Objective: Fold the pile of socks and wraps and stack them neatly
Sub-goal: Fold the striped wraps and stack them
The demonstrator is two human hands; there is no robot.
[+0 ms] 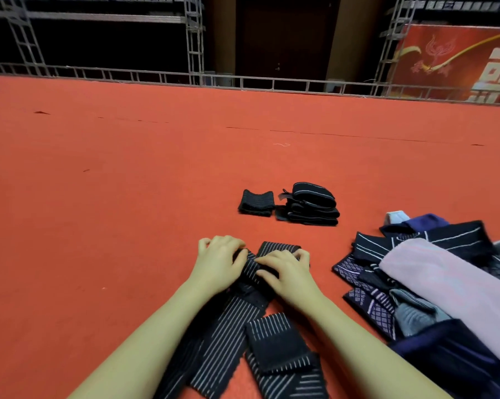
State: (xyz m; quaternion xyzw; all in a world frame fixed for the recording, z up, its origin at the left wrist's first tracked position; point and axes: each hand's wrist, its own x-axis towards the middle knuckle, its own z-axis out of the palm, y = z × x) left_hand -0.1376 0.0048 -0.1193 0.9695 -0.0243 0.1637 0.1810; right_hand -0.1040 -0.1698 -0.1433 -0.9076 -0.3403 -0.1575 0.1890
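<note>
Your left hand (220, 262) and your right hand (286, 269) sit close together on the red carpet (113, 182), near its close edge and a little right of the middle, and both are curled over the same striped wrap (228, 326). The left fingers bend down onto the folded far end of the strip, with the thumb lying along its top; the right fingers are hooked over the fold from the other side, so each hand has a hold on the cloth rather than lying flat. From under your palms the black wrap with thin white stripes runs back toward you between your forearms, and a second length of it, with a plain black patch, lies crossed beside it at the near edge. Farther out on the carpet, past your hands, a small folded black piece (256, 203) lies just beside a stack of folded black items (310, 205), the two near each other but apart. At the right edge the unsorted pile (427, 286) spreads out: dark striped and checked pieces, a pale pink cloth lying over them, and navy fabric at the near right corner.
</note>
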